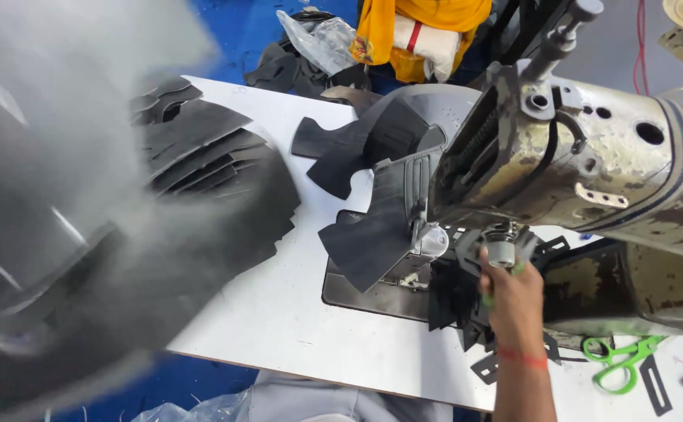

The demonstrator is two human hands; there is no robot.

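Black cut pieces in right hand; left hand unseen; one green scissors.

A grey blur swept over the left side, hiding my left hand and the table's left edge. My right hand's fingers vanished behind black pieces. The sewing machine ran off the right edge.
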